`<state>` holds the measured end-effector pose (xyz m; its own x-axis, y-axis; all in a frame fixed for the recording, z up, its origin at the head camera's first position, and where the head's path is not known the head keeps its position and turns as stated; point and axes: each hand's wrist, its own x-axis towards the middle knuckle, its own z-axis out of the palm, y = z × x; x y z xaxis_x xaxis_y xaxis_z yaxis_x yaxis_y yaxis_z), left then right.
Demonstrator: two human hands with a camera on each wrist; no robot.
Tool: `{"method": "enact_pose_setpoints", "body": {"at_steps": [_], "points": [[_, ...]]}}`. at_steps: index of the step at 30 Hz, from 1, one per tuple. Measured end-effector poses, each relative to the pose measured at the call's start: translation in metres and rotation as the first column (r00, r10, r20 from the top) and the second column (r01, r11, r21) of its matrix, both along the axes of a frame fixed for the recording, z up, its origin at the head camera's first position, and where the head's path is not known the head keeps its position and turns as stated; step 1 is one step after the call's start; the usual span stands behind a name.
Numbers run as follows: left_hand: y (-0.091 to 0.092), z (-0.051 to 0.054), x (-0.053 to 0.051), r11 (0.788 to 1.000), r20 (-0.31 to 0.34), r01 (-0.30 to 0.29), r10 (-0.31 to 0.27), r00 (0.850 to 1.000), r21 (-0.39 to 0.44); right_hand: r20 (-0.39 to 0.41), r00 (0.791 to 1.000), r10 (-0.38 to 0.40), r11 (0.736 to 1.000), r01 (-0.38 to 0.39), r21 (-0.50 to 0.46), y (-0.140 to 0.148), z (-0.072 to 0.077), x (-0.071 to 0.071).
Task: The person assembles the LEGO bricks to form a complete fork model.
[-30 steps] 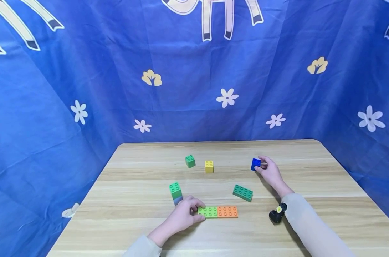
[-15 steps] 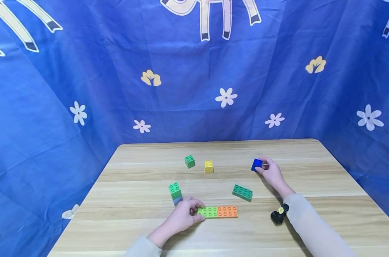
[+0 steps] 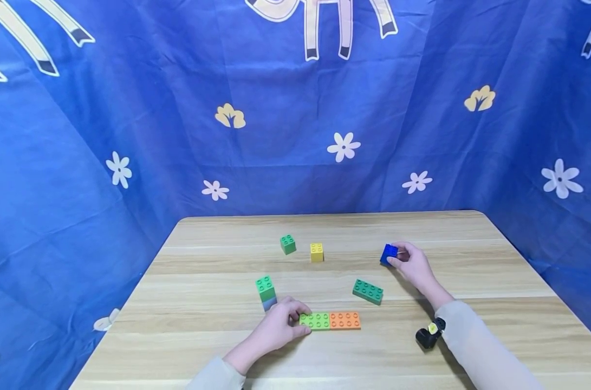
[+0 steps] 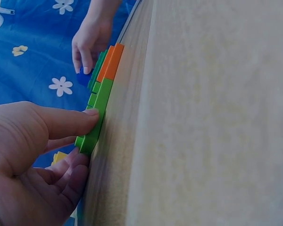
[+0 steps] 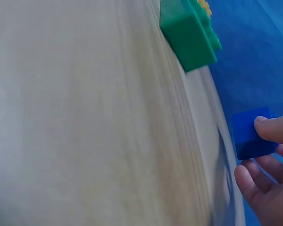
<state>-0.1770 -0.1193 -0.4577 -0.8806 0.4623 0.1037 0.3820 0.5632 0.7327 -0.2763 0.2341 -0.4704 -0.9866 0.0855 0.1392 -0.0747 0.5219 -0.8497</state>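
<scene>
While my left hand (image 3: 275,325) steadies one end of the row, my right hand (image 3: 414,268) has the blue block (image 3: 388,252) pinched, thumb on one side, fingers opposite. Block is roughly 1 to 2 o'clock from the light green brick (image 3: 317,322), toward the far part of the tabletop (image 3: 178,309). Looks tilted a bit; can't tell for sure if it's fully off the wood. Left thumb and fingers are clamped on the light green brick at its 9 o'clock end; orange brick (image 3: 345,320) butts up at 3 o'clock. To do this well, I'd say: grip the side walls only, leave the studs uncovered, level the block before any pressing. Too loose and it could twist in the pinch. Dark green block (image 3: 368,291) is about 7 o'clock from the blue one, so any path back toward me should go over or around it. Left hand should steady, not shove, or the two bricks could part; can't tell if anything joins them. Yellow block (image 3: 317,252) at 12, small green block (image 3: 287,245) at 11, green-and-blue stack (image 3: 266,290) at 10, close to my left knuckles: don't bump it.
</scene>
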Motion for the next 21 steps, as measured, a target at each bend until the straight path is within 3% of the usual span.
{"method": "enact_pose_setpoints", "body": {"at_steps": [14,21], "points": [[0.000,0.000,-0.001,1.000,0.019,0.001,-0.001,1.000,-0.011,-0.027,0.995,0.097,0.989,-0.099,-0.106,-0.013,0.017,0.026],[0.000,-0.001,-0.002,1.000,0.010,0.003,-0.003,1.000,-0.002,-0.035,0.991,0.130,0.987,-0.133,-0.093,-0.018,0.021,0.038]]}}
